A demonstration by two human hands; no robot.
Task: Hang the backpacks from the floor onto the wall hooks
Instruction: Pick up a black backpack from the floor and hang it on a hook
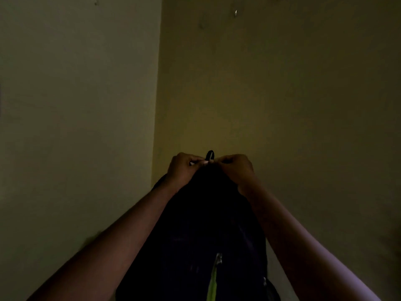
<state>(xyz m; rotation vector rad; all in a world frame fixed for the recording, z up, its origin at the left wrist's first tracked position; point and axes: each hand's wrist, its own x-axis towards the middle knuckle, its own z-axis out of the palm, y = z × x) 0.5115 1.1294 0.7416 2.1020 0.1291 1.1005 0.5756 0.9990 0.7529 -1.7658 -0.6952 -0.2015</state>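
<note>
Dim room corner: two plain yellowish walls meeting (left one greyer), low light.

The soft fabric backpack is black, nearly featureless in the dim light, with a bright lime-green stripe running down its near middle below a pale grey zip pull. Its small top loop is black. The plain wall behind reads dull olive-yellow, without pattern.

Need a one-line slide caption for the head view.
Both hands, left hand and right hand, pinch the dark backpack's top loop, well below the wall hook.
</note>
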